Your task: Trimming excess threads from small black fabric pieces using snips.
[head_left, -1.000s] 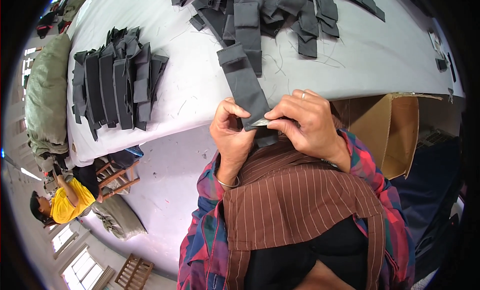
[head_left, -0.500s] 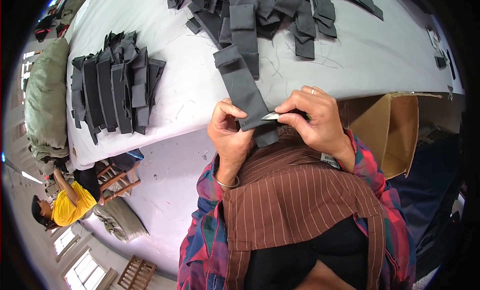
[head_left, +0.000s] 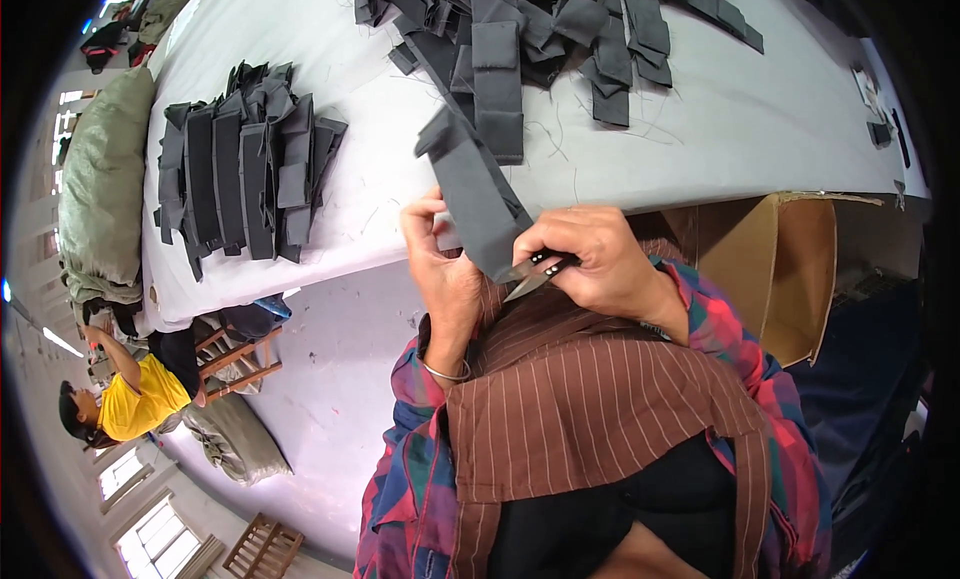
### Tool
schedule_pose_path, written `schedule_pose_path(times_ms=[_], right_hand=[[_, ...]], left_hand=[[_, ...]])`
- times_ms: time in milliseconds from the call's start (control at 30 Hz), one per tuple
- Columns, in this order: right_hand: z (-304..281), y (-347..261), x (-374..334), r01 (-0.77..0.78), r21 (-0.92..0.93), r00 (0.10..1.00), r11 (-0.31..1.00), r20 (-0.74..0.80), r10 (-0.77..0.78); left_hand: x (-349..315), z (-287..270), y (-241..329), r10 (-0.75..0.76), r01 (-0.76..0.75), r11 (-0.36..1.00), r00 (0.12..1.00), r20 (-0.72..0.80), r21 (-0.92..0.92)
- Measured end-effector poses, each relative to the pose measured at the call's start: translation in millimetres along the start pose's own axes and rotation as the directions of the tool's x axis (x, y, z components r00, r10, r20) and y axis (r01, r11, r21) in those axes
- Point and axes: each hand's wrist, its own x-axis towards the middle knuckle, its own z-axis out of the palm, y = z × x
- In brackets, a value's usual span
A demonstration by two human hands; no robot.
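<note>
A dark grey fabric strip (head_left: pixel 472 204) hangs between my hands, its far end folded over near the table edge. My left hand (head_left: pixel 443 284) grips the strip's near left side, its fingers partly behind the cloth. In my right hand (head_left: pixel 595 259) is a pair of thread snips (head_left: pixel 528 280) with black handles and spread blades, pointing left at the strip's near end. One blade meets the cloth's edge and the other lies just below it. Whether they cut cloth or thread is too small to tell.
On the white table (head_left: pixel 390 169) a row of stacked grey strips (head_left: pixel 245 169) stands at the left, and a loose heap of strips (head_left: pixel 495 59) lies ahead with stray threads. A cardboard box (head_left: pixel 765 269) is at the right. A person in yellow (head_left: pixel 148 394) works far left.
My right hand has moved left and down with the snips, whose blades now show apart. The strip has tilted, and its lower flap no longer shows below my hands.
</note>
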Motion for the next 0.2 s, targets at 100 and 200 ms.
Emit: schedule_pose_path(times_ms=[100,200], right_hand=[[7,2,-2,-0.002,0.011,1.0,1.0,-0.02,0.002],[8,1,-2,-0.067,0.057,0.996,0.996,-0.06,0.071]], left_hand=[[-3,-3,2,-0.239,0.251,0.95,0.967,0.086,-0.187],[-4,-7,12,-0.333,0.426,0.704,0.905,0.266,-0.568]])
